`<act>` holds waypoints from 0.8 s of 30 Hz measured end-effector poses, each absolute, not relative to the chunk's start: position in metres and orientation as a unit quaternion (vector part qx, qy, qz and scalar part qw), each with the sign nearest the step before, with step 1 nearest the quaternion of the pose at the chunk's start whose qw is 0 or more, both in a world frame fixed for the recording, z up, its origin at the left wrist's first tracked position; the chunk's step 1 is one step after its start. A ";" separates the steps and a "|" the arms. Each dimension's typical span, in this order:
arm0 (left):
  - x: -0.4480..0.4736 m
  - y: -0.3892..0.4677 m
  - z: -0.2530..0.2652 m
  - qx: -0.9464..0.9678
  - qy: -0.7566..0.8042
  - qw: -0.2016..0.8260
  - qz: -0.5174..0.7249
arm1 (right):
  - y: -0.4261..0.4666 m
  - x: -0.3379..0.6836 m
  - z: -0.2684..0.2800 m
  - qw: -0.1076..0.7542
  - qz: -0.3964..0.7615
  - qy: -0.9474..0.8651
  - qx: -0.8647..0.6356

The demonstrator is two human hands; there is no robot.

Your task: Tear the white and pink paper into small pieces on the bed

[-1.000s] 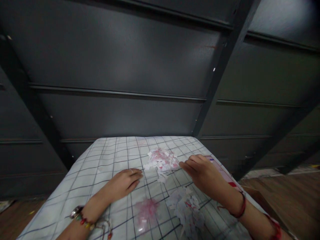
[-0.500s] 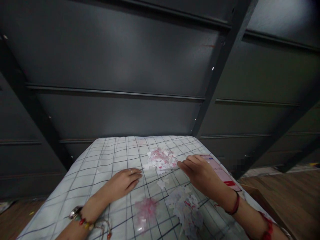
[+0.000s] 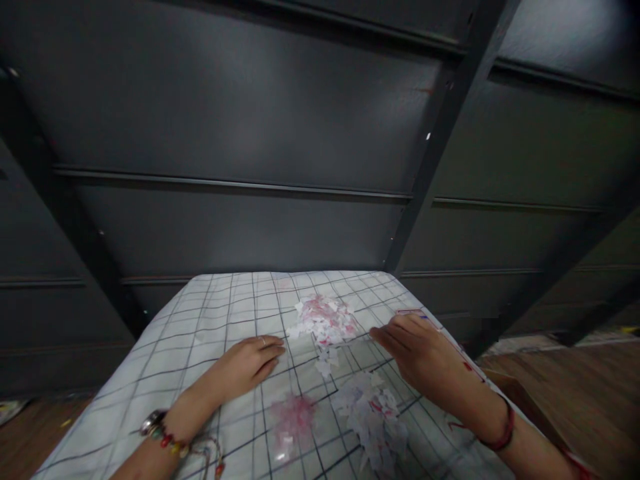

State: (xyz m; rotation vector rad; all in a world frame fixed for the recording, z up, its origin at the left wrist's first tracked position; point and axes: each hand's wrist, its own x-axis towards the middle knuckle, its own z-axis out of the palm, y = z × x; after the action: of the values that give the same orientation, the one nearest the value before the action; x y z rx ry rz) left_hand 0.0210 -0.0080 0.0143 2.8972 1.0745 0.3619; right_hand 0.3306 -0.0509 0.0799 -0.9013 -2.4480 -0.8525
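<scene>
My left hand rests on the checked cloth, its fingers loosely bent and the thumb apart from them, holding nothing. Just right of its fingertips lies a heap of white and pink paper scraps, with a few loose white scraps in front of it. My right hand is to the right of that heap, thumb and fingers pinched together; whatever may be between them is hidden. Closer to me are a pile of mostly white scraps and a small pile of clear pink pieces.
The white checked cloth covers a table that reaches a dark metal panel wall. A phone lies at the right edge, mostly hidden by my right hand. A cardboard box stands on the wooden floor to the right.
My right hand has moved to the right, away from the far heap, and now covers most of the phone. My left hand has stayed in place.
</scene>
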 end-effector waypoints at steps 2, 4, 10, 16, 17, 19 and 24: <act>0.021 -0.008 0.014 0.930 0.347 0.015 0.117 | -0.048 0.329 0.075 0.198 -0.304 -0.874 -0.323; 0.021 -0.008 0.014 0.929 0.350 0.016 0.118 | -0.047 0.329 0.070 0.196 -0.293 -0.877 -0.325; 0.020 -0.008 0.013 0.928 0.349 0.020 0.129 | -0.047 0.335 0.067 0.196 -0.236 -0.890 -0.338; 0.020 -0.007 0.013 0.928 0.346 0.018 0.134 | -0.039 0.326 0.066 0.191 -0.187 -0.889 -0.371; 0.020 -0.007 0.012 0.928 0.345 0.018 0.137 | -0.037 0.326 0.066 0.182 -0.178 -0.890 -0.378; 0.020 -0.007 0.012 0.928 0.344 0.018 0.140 | -0.033 0.327 0.066 0.166 -0.159 -0.893 -0.388; 0.020 -0.006 0.012 0.929 0.342 0.020 0.141 | -0.031 0.342 0.076 0.164 -0.093 -0.904 -0.385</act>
State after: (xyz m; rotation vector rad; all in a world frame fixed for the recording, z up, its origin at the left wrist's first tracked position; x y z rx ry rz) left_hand 0.0199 -0.0063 0.0117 2.8810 1.0598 0.4388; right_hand 0.3422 -0.0314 0.0763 -1.0960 -2.5753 -0.2649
